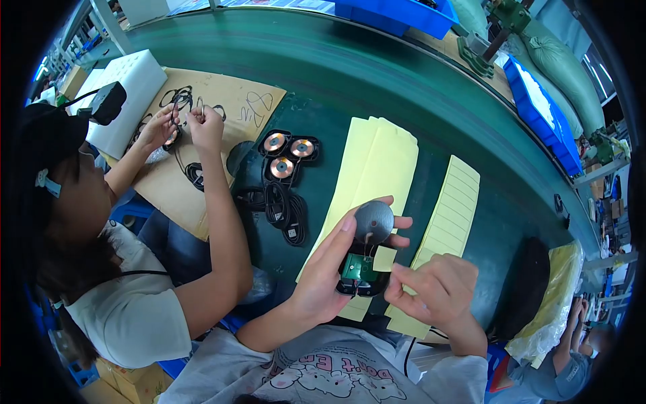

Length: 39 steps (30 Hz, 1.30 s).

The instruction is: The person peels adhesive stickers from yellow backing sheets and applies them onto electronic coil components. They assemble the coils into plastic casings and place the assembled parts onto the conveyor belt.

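Note:
My left hand (321,286) is closed around a small black housing (347,287) with a green circuit board (356,266) inside. A round grey disc (374,222) stands above the board, joined to it by thin wires, and my left fingers support it from behind. Between thumb and index finger, my right hand (441,289) pinches a small pale-yellow sticker (385,258) at the board's right side; whether it touches the housing I cannot tell. Under and beyond my hands lie yellow sheets (380,155), and a lined yellow strip sheet (454,209) is to the right.
Black units with copper coils (282,167) and bundled black cables (286,212) lie left of the sheets. A co-worker handles cables over cardboard (259,91), near a white foam block (128,94). Blue bins (404,15) and a green press (494,37) stand beyond. A black item (525,293) sits right.

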Available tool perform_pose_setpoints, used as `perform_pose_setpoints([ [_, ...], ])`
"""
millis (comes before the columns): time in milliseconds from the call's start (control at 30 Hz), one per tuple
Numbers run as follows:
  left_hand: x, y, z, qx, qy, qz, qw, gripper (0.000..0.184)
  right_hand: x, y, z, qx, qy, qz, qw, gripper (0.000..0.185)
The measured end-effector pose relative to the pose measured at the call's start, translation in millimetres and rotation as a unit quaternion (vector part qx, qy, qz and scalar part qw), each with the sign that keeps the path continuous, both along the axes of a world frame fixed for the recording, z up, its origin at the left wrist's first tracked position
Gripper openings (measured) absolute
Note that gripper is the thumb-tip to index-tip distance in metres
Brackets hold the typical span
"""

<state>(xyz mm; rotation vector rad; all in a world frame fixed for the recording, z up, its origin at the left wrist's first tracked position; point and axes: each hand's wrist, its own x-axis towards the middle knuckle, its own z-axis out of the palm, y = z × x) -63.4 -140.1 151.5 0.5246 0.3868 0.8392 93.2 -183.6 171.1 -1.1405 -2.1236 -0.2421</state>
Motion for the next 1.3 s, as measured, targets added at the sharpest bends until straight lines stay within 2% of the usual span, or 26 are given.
perform_pose_setpoints([
  [333,2,-4,-1,0.001,-0.009,0.026,1.0,0.05,-6,-6,-10,-0.029,-0.031,0.033,0.999,0.018],
  [533,5,-5,-8,0.031,0.03,0.055,0.998,0.049,-7,-7,1,-0.122,-0.094,0.003,0.988,0.019],
  [633,5,-4,-15,0.035,0.043,0.076,0.996,0.049,-9,-8,4,-0.158,-0.07,-0.013,0.985,0.021],
  [933,11,-12,-13,0.026,0.074,0.101,0.992,0.048,-19,-6,-5,-0.086,-0.076,-0.013,0.993,0.019],
  [1300,12,-8,-16,0.021,0.059,0.118,0.991,0.047,-23,1,1,-0.117,-0.108,0.002,0.987,0.016],
])
